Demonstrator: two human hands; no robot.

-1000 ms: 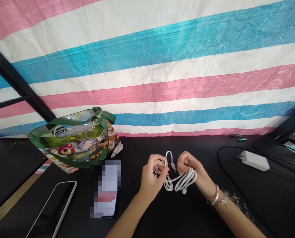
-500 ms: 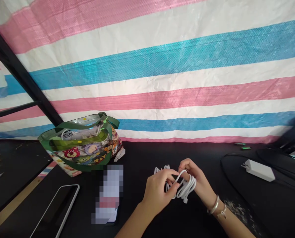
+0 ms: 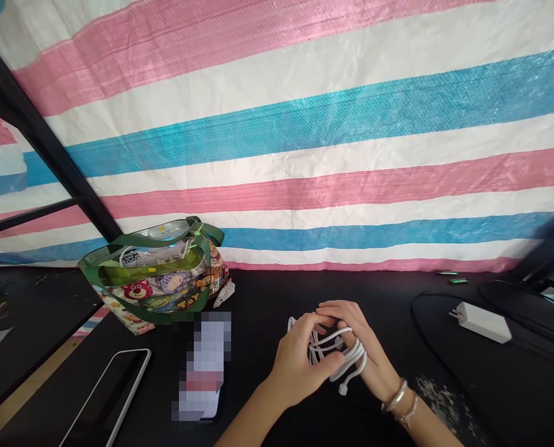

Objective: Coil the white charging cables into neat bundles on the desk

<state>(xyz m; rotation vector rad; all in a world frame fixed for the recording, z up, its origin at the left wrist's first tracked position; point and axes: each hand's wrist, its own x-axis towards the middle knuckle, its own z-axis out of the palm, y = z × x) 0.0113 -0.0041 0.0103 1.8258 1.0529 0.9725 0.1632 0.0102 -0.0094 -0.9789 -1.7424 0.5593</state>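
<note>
White cable (image 3: pixel 358 355), bunched at the frame's lower centre! Left hand (image 3: pixel 299 363) and right hand (image 3: pixel 368 351) both clasp its loops; coiling, it seems, and the next move calls for gathering that dangling end (image 3: pixel 343 389).

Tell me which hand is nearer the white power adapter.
Right. The right hand is left of the white power adapter in the picture; the left hand is farther left.
</note>
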